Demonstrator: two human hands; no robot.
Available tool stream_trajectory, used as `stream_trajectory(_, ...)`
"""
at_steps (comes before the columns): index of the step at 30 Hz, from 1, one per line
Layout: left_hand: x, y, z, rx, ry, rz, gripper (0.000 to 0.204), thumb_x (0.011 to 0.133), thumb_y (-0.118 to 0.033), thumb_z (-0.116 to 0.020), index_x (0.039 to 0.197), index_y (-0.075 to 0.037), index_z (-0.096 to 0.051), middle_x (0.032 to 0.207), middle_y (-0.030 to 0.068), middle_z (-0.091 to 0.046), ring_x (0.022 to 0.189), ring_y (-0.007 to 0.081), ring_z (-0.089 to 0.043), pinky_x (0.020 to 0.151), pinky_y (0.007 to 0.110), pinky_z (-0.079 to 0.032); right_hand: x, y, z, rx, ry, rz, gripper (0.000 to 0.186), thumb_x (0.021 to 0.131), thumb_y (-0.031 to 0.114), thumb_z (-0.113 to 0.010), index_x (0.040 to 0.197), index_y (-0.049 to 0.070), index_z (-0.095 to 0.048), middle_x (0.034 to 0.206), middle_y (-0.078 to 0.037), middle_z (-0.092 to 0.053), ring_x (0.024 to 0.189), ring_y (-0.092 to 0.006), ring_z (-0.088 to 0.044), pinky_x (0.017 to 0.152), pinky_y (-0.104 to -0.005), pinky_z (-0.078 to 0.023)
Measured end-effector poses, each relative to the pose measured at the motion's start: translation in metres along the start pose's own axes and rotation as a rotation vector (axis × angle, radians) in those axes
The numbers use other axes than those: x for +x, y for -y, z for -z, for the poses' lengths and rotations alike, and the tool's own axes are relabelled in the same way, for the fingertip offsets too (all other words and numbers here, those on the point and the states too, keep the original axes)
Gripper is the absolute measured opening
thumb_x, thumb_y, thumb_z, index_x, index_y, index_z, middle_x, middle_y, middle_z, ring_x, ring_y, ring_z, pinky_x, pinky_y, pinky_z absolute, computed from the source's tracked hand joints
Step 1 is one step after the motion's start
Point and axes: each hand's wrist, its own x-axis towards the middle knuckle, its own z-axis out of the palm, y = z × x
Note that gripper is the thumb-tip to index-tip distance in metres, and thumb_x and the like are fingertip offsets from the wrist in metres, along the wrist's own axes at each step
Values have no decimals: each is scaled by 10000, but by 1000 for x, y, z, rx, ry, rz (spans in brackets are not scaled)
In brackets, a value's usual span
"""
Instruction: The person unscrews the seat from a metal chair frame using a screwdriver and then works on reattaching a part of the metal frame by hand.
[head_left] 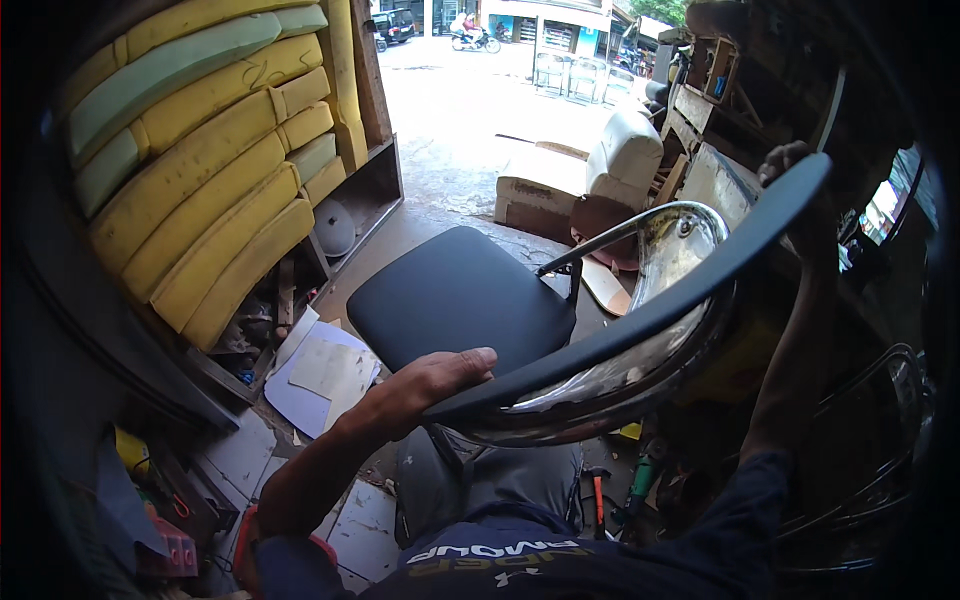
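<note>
A metal-framed chair stands in front of me with its black padded seat (460,295) facing up. Its chrome frame (690,240) curves up behind a long, dark backrest pad (640,320), which slants from lower left to upper right. At the pad's lower end my left hand (425,390) is closed, thumb along the top; its other fingers are hidden beneath. My right hand (790,170) grips the upper far end, fingers curled over the edge. Whether the pad is fastened to the frame I cannot tell.
Yellow and green foam pieces (220,170) are stacked at left. Flat boards (325,375) lie below them. A hammer (599,500) and a green power tool (645,475) are on the floor near my legs. A worn armchair (620,160) stands by the street opening.
</note>
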Motion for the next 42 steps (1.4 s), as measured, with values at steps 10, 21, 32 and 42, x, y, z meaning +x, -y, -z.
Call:
stream_trajectory(10,3,-3,-9,-93,-117,208,596,1089,-480,-369,759,-34,-588,700,9,-496,659,123,-429,679,304,-394,22,-45,-1,53,166,-69,386,901,216,-760,1198,94,-545,997,-28,-548,975,-147,-574,887,-326,-493)
stream_trajectory(21,3,-9,1,-29,7,357,645,1084,-526,-372,1022,34,-687,915,95,-654,838,161,-579,839,310,-458,29,-85,-19,42,94,-160,213,974,295,-617,939,126,-492,909,-44,-507,939,-197,-570,884,-375,-515)
stream_trajectory(32,48,-51,-10,197,265,390,666,1076,-597,-361,1004,-40,-719,849,19,-629,748,77,-560,697,254,-475,17,-57,12,62,161,92,426,882,369,-784,1060,63,-545,993,-75,-553,982,-197,-600,868,-354,-543)
stream_trajectory(42,47,-33,2,287,377,115,657,910,-578,-654,1208,7,-620,1062,79,-650,968,119,-608,853,268,-493,29,-90,1,-106,0,-160,364,870,102,-743,1214,33,-645,1071,-50,-685,968,-132,-665,874,-286,-543)
